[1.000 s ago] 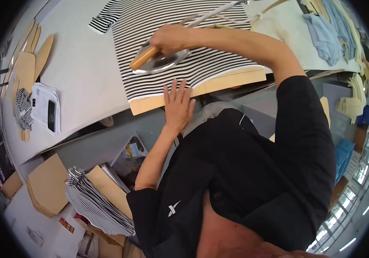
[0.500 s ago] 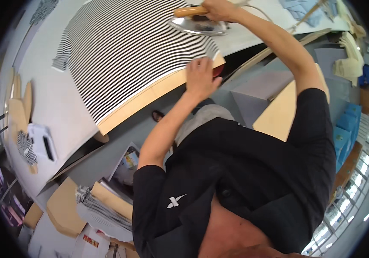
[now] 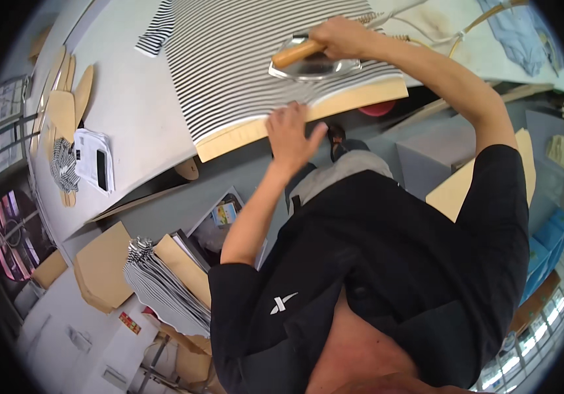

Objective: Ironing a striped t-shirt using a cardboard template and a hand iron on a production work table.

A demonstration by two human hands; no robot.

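A black-and-white striped knit shirt lies stretched over a flat light wooden board, whose bare edge sticks out past the hem. My right hand is closed round the wooden handle of a clothes iron. The iron rests on the shirt near the hem, toward the right. My left hand is at the near edge, its fingertips on the hem and board and its thumb spread away. What lies beneath its fingertips is hidden.
Wooden paddle-shaped forms and a white device with a dark window lie on the table's left. Pale blue cloth sits at the far right. Below left hang striped garments. A hose and coiled cord trail from the iron.
The iron has moved left and nearer over the shirt, toward the hem. My left hand has shifted left along the hem from near the right corner. The whole view has turned.
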